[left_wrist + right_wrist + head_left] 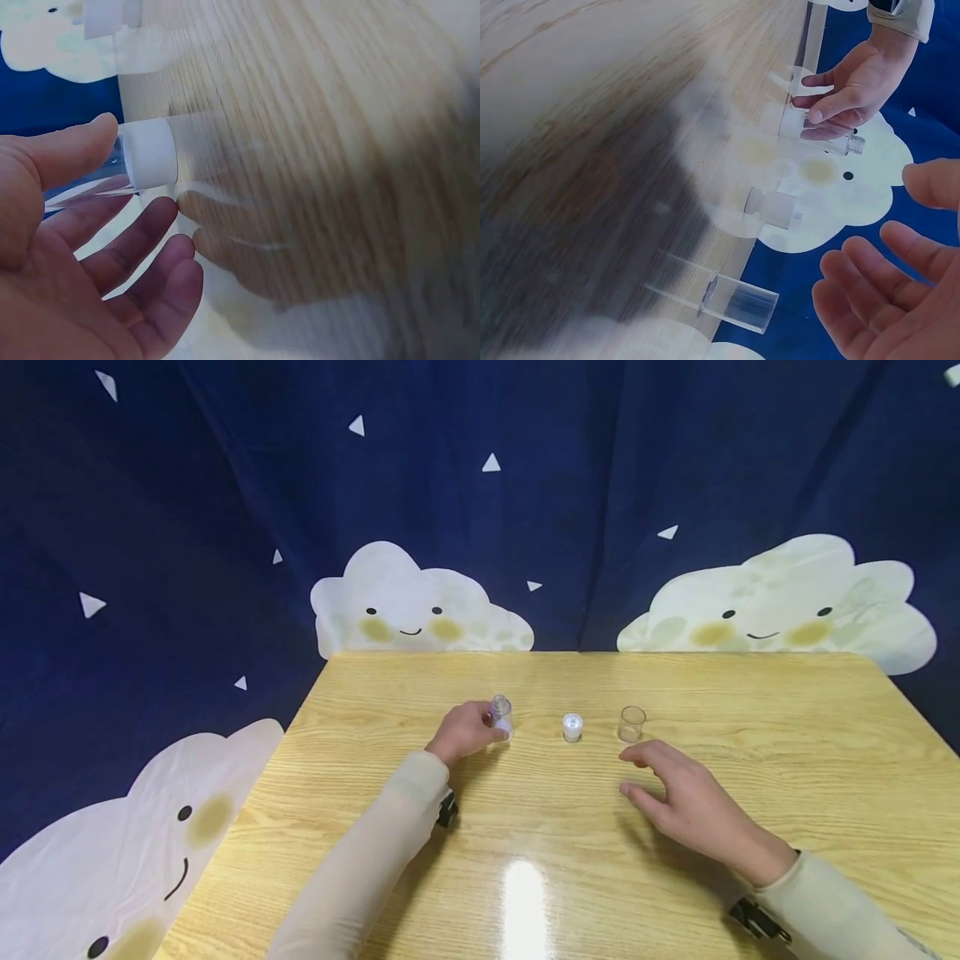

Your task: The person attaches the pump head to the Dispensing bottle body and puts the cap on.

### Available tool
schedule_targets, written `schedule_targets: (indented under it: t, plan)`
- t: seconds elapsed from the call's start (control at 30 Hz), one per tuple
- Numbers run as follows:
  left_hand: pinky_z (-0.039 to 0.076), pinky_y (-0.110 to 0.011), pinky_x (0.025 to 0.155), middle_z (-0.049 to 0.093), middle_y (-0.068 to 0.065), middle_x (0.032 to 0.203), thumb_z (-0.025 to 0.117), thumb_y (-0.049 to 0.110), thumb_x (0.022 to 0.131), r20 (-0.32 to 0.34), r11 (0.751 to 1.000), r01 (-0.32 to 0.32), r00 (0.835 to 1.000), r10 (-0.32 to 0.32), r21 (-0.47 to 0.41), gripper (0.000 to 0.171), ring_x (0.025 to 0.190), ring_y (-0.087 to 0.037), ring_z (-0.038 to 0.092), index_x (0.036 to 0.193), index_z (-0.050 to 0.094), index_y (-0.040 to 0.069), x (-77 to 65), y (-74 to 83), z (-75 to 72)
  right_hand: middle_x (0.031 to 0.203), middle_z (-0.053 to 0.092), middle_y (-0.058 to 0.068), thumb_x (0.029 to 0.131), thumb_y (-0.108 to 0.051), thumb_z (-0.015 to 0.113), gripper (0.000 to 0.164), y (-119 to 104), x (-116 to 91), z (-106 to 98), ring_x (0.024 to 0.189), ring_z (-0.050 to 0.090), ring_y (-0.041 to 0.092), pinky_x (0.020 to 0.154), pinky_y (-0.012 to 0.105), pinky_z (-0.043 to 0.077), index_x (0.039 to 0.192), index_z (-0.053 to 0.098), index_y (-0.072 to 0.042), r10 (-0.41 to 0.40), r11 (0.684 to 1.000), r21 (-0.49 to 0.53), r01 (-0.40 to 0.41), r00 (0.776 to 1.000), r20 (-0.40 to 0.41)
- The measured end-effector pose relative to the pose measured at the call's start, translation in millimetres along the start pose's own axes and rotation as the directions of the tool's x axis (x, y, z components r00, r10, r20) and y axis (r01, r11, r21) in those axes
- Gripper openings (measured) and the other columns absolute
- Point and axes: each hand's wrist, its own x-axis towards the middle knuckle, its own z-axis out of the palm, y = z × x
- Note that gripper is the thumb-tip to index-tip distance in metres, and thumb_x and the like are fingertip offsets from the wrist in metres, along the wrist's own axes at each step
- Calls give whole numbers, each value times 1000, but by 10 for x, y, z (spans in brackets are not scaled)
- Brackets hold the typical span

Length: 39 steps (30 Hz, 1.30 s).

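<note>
My left hand (pixel 465 731) holds a small clear bottle (pixel 502 710) with a narrow neck and a white bottom part. In the left wrist view the thumb lies along the bottle (pixel 152 154), with the fingers around its other side. To the right of it stands a small white fitting (pixel 572 727), seen in the right wrist view as a white piece (pixel 772 208) with a thin stem. Farther right is a clear open-topped cylinder, like a cap (pixel 632 724). My right hand (pixel 686 797) is just in front of this cylinder, thumb and fingers spread, holding nothing.
The three items stand in a row on a wood-grain table (pixel 750 718). Behind the table hangs a dark blue curtain (pixel 570 510) with white clouds and triangles. A bright light reflection falls on the table near the front. Small black devices are at both wrists.
</note>
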Motion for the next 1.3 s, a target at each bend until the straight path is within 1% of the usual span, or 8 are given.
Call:
schedule_targets:
  t: [0.13, 0.27, 0.4, 0.63, 0.87, 1.0, 1.17, 1.3]
  plan:
    - [48, -29, 74, 70, -6, 106, 73, 32, 89, 0, 1000, -4, 1000, 4, 29, 25, 85, -18, 58, 102, 69, 11, 10, 4, -2, 111, 69, 2, 84, -12, 76, 32, 1, -9, 3, 99, 68, 21, 78, 42, 56, 114, 66, -7, -7, 1000, -4, 7, 1000, -5]
    - [50, -32, 79, 70, -6, 109, 73, 32, 89, 0, 1000, 6, 1000, -6, 22, 26, 89, -19, 59, 105, 70, 12, 19, -9, 8, 110, 69, 2, 83, -12, 76, 32, 8, -19, 4, 98, 68, 20, 77, 42, 56, 113, 66, -7, -17, 1000, -10, 17, 1000, -11]
    - [50, -33, 78, 70, -6, 108, 72, 33, 90, -2, 1000, 7, 1000, -7, 18, 26, 89, -20, 59, 105, 70, 12, 28, -29, 22, 110, 69, 2, 83, -13, 76, 32, 15, -26, -7, 98, 68, 20, 78, 42, 55, 113, 66, -8, -15, 1000, -15, 14, 1000, -12]
    - [47, -31, 73, 71, -6, 106, 70, 33, 92, 2, 999, -15, 1000, 14, 52, 25, 85, -19, 59, 105, 70, 12, 3, -42, -14, 107, 70, 4, 84, -14, 76, 33, 0, 10, -3, 95, 68, 21, 79, 43, 54, 114, 66, -6, 9, 1000, -9, -9, 1000, -14]
    - [48, -31, 76, 72, -7, 107, 71, 32, 91, -5, 999, -37, 999, 37, 27, 23, 87, -18, 59, 100, 68, 11, 13, -14, -60, 111, 69, 4, 87, -15, 74, 30, 25, 31, -22, 101, 68, 23, 82, 45, 54, 114, 65, -7, 18, 1000, -16, -18, 1000, 16]
    - [49, -30, 74, 73, -8, 108, 70, 29, 91, -31, 999, -53, 998, 53, -3, 19, 88, -20, 62, 95, 67, 11, -5, -7, -107, 111, 69, 4, 86, -15, 74, 31, 29, 25, -15, 100, 68, 23, 81, 44, 55, 115, 65, -7, 23, 1000, -16, -23, 1000, 15]
    - [49, -30, 74, 73, -7, 101, 68, 28, 90, -99, 995, -96, 991, 94, -13, 16, 90, -22, 65, 91, 63, 12, -38, 16, -157, 111, 70, 5, 85, -14, 75, 33, 45, 14, -20, 98, 68, 23, 80, 45, 55, 115, 66, -7, 17, 1000, -17, -17, 1000, 3]
    - [51, -30, 73, 72, -7, 100, 66, 28, 90, -129, 992, -124, 984, 121, -21, 20, 89, -21, 67, 100, 64, 11, -71, 17, -158, 110, 70, 4, 85, -14, 75, 33, 56, 9, -8, 97, 68, 21, 79, 44, 55, 116, 65, -7, 18, 1000, -15, -18, 1000, 7]
